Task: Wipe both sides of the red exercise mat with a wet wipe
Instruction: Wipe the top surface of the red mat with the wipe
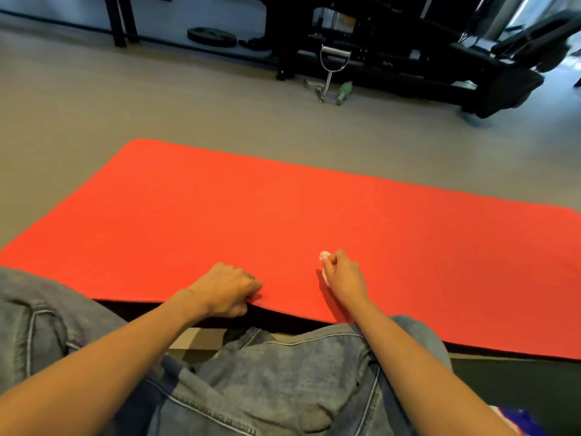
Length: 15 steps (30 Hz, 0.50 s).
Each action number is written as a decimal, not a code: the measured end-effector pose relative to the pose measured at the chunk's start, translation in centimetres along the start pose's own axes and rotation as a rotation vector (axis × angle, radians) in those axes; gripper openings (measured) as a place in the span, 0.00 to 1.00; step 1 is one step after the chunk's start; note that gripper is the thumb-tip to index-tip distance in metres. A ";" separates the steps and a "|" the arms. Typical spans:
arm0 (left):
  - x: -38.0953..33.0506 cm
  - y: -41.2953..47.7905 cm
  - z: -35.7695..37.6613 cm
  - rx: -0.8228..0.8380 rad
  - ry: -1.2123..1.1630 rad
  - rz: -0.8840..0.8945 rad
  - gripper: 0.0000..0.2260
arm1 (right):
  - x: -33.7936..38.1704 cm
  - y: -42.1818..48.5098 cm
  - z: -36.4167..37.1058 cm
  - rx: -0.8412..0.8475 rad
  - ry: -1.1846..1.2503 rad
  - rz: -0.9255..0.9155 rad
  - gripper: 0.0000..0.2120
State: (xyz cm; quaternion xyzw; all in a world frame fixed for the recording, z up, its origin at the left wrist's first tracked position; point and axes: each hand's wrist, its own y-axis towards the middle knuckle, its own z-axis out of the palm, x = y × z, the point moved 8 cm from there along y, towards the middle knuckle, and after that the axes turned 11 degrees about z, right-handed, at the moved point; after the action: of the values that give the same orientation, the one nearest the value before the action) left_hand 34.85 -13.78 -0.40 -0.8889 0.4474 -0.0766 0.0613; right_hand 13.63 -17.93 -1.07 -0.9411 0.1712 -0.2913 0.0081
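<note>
The mat [283, 215] lies flat on the floor [157, 105] before me. My left hand [228, 289] pinches its near edge, which lifts limply; my right hand [344, 278] grips the balled wipe [324, 255] on top.

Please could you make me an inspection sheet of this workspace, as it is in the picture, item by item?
Surface: grey floor.
Job's things: red mat spread on the floor, near edge lifted, dark underside showing; white wipe, bunched up.
Clutter: metal handle and small green object on the floor beyond the mat.
Hands: left hand grips the mat's near edge; right hand holds the wipe on top of the mat.
Cables: nothing seen near the mat.
Surroundings: black gym machine and weight plate at the back.
</note>
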 end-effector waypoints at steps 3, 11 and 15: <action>0.5 -1.9 2.7 0.229 -0.173 -0.015 0.14 | 1.2 -0.5 0.3 0.017 -0.031 -0.048 0.13; 2.1 -2.8 5.6 0.235 -0.336 -0.048 0.12 | 4.8 -1.0 2.8 0.038 -0.194 -0.206 0.14; 4.7 -0.7 4.6 0.108 -0.187 -0.150 0.12 | 6.2 0.5 3.3 -0.020 -0.112 -0.177 0.14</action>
State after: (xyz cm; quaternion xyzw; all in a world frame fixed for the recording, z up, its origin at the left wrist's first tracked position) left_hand 39.02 -16.96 -4.42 -0.9186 0.3672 -0.0217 0.1447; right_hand 20.09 -20.74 -0.43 -0.9674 0.0897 -0.2362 -0.0172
